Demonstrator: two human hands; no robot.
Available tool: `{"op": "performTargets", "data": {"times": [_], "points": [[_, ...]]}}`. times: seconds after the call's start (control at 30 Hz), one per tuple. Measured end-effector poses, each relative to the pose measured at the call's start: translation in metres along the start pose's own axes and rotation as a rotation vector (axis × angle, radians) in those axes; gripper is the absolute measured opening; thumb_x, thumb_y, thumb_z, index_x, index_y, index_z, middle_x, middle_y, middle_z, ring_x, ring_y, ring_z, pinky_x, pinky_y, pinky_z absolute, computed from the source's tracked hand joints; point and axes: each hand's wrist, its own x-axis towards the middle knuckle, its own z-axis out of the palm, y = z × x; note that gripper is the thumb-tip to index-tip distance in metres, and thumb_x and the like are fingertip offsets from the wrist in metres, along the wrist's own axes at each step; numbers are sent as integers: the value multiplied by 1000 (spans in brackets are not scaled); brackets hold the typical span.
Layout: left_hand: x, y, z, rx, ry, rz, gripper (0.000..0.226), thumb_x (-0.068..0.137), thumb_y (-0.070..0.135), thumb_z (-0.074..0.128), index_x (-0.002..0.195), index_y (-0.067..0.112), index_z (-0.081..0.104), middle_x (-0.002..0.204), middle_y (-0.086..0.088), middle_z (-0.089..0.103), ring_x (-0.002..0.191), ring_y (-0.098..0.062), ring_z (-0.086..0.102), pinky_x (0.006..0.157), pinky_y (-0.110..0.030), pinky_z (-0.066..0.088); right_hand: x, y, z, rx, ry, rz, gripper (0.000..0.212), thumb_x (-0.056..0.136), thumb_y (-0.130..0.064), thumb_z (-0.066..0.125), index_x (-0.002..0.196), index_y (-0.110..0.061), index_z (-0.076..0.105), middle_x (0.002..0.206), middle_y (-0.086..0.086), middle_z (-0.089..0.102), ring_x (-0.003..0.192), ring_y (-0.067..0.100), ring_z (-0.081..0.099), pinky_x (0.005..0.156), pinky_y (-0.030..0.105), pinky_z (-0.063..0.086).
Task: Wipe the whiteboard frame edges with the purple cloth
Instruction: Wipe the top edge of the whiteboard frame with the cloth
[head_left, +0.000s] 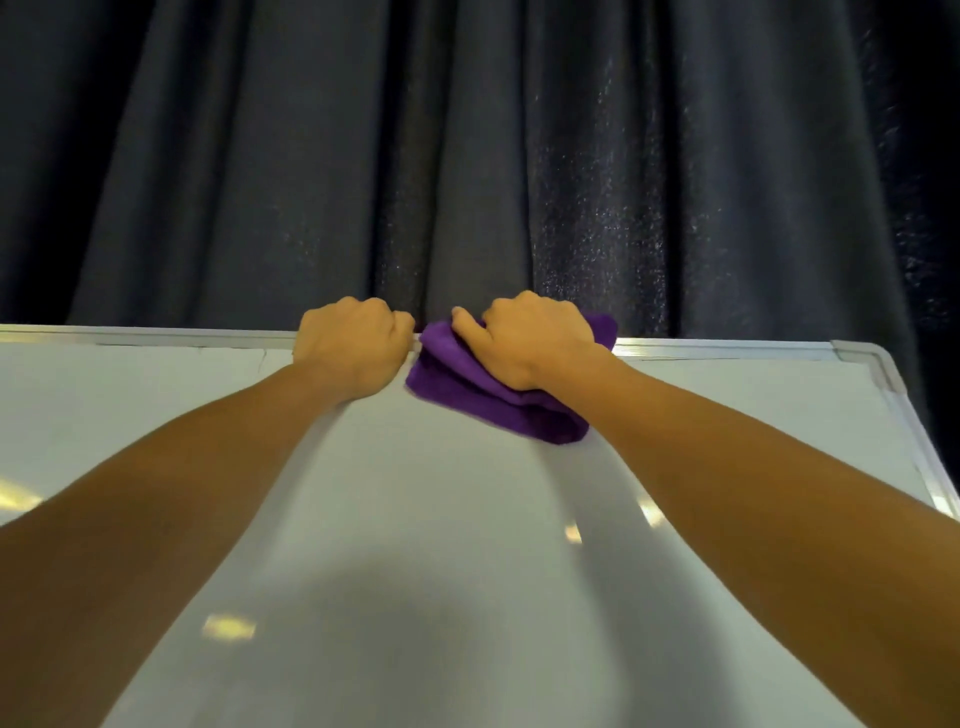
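Two bare forearms are stretched across the glossy white whiteboard (441, 519). At its silver metal top frame edge (727, 347), the left hand (350, 345) is clenched over the rail; just beside it, the folded purple cloth (488, 395) is pressed onto the frame by the right hand (530, 343). A dark pleated curtain (467, 156) is hung behind.

The purple cloth (498, 395) is pressed over the whiteboard's top frame edge (727, 349) by the right hand (524, 343). Just left of that grip, the bare frame is clasped by the left hand (353, 345), fingers curled over it.
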Motion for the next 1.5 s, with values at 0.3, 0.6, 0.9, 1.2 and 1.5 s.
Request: {"op": "performTargets", "data": {"times": [0.3,0.6,0.9,1.2,1.5], "points": [[1,-6,4,-20,-8,-54,30,92,20,29,63,22,34,60,2,39,58,-24,46,53,-34,35,-38,94,-18,-87,-72,41,77,83,-72,0,63,-24,57,61,0,53,56,16,47,60,36,38],[0,-8,5,8,-1,-47,27,90,17,31,66,17,42,60,0,41,50,-19,36,46,-28,24,-70,160,-36,-130,-123,96,76,89,-69,3,79,-28,66,77,4,65,72,23,56,68,41,47],[1,-2,8,-69,85,-105,38,91,17,35,53,21,31,54,-1,43,46,-19,37,46,-27,24,-84,181,-44,-100,-143,177,84,75,-78,-6,78,-30,63,77,4,63,73,22,58,76,48,52],[4,-2,12,-200,93,-241,40,90,31,29,56,17,44,54,-3,48,47,-20,42,47,-28,25,-38,81,-25,-74,-76,88,74,87,-67,4,79,-22,62,81,10,55,77,32,55,70,43,40],[4,-1,5,-141,-18,-196,42,83,27,60,55,30,30,51,6,37,45,-16,36,52,-34,37,22,-44,4,104,-21,31,49,99,-43,20,61,-21,41,62,0,45,58,21,44,66,41,34]]}}
